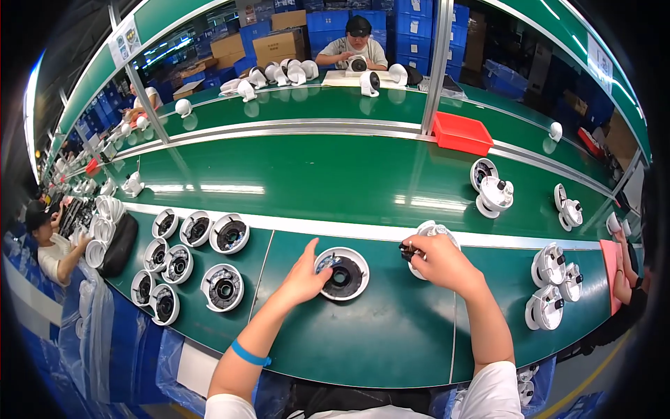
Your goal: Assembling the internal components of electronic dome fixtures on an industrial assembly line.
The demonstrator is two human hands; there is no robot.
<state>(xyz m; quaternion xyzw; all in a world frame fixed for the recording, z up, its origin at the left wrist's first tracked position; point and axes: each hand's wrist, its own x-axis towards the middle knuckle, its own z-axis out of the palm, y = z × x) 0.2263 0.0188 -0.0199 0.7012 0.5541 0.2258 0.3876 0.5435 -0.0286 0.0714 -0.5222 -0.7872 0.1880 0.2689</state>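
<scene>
My left hand [304, 276] is spread at the left rim of a round white housing [362, 271] with a black ring inside. Its thumb reaches over the rim and the other fingers stretch out. Between the fingertips of my right hand [441, 261] is a small black part [407, 252], partly hidden. Under and behind that hand sits a white rounded shell [434, 228], mostly covered by it, so I cannot tell whether the black part is joined to it.
Several white housings with black rings [223, 287] stand at left beside a black bag [118, 244]. White two-part units [544, 307] sit at right. Beyond the pale strip, more units [495, 195] rest on the green surface [314, 164]. A red tray [462, 134] and a person are farther back.
</scene>
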